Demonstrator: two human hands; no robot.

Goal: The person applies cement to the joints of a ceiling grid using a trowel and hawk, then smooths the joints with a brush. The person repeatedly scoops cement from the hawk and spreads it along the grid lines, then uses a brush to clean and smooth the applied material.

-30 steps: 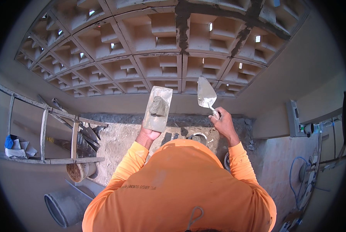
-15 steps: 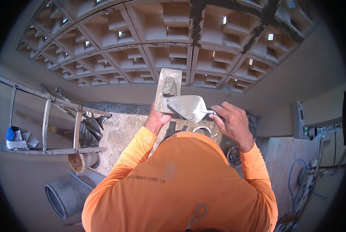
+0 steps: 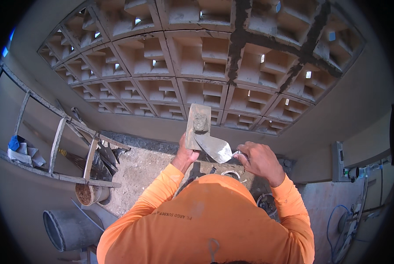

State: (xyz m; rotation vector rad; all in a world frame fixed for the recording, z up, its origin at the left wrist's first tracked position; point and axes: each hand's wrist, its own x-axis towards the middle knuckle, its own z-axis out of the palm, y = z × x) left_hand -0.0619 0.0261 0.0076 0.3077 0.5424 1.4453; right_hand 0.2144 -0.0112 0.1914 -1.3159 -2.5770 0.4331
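Observation:
My left hand (image 3: 186, 154) is closed under a flat rectangular plastering hawk (image 3: 190, 136), gripping it from below; the grip itself is hidden. A lump of wet grey mortar (image 3: 200, 123) sits on the board's far half. In my right hand (image 3: 259, 161) is the handle of a pointing trowel (image 3: 214, 148). The trowel's pale metal blade reaches left to the board, its tip at the near side of the mortar. Beyond both hands rises a wall of cream ventilation blocks (image 3: 201, 57). Dark fresh mortar (image 3: 271, 43) fills some joints at its upper right.
A wooden ladder (image 3: 56, 145) leans at the left, holding papers and a blue item (image 3: 24, 152). Below it are a bucket of brown material (image 3: 91, 193) and a grey drum (image 3: 71, 229). Rubble covers the floor (image 3: 139, 165). A blue hose (image 3: 331, 233) lies at the right.
The view has tilted up, so more of the block wall shows and my hands sit lower in the picture. Both hands keep their holds, and the trowel still meets the hawk.

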